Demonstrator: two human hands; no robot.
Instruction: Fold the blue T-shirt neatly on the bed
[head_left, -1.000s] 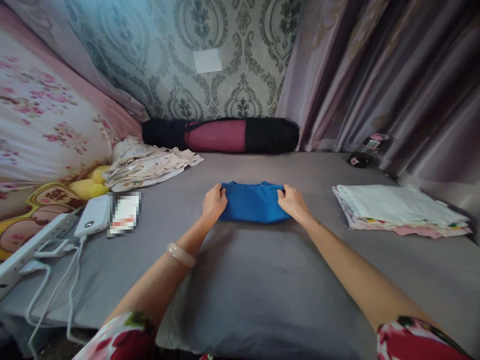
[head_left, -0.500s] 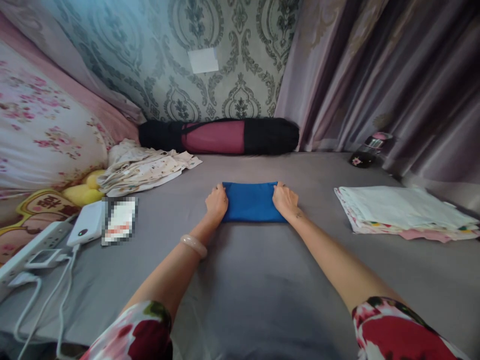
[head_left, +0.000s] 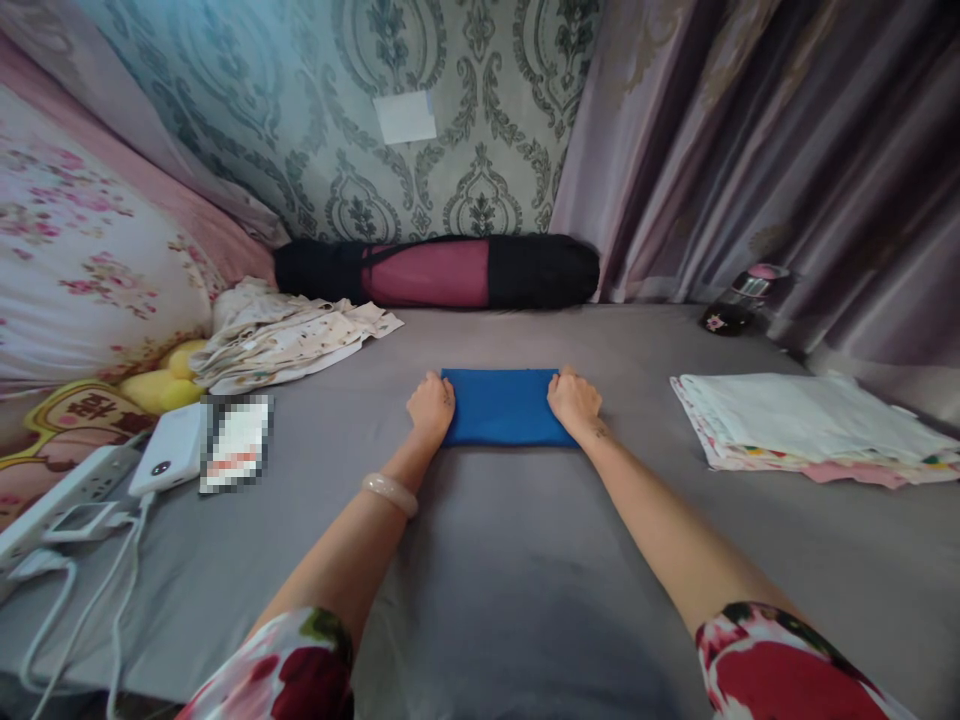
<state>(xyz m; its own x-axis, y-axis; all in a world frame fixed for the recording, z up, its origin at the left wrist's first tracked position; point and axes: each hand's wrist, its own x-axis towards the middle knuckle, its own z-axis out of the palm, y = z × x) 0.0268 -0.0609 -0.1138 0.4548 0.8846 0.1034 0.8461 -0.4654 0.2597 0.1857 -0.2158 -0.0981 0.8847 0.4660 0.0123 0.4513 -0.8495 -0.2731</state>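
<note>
A blue folded cloth (head_left: 501, 408) lies as a flat rectangle on the grey sheet (head_left: 517, 540), straight ahead of me. My left hand (head_left: 432, 408) is closed on its left side, near the far corner. On the opposite side my right hand (head_left: 574, 402) grips the far right corner, fingers curled in. The fingertips of both hands are mostly hidden behind the knuckles. The cloth's far edge runs straight between the hands.
Stacked folded cloths (head_left: 810, 420) lie at the right, a dark bottle (head_left: 739, 300) behind them. Crumpled patterned cloth (head_left: 285, 335) is at the left, near a white power bank (head_left: 171, 450) and a power strip (head_left: 75, 500) with cables. A black-and-pink rolled bag (head_left: 431, 272) lies along the wall.
The cloth's far edge, with its corners pulled up before, now lies straighter and flatter. Both hands have moved slightly apart, still gripping the cloth.
</note>
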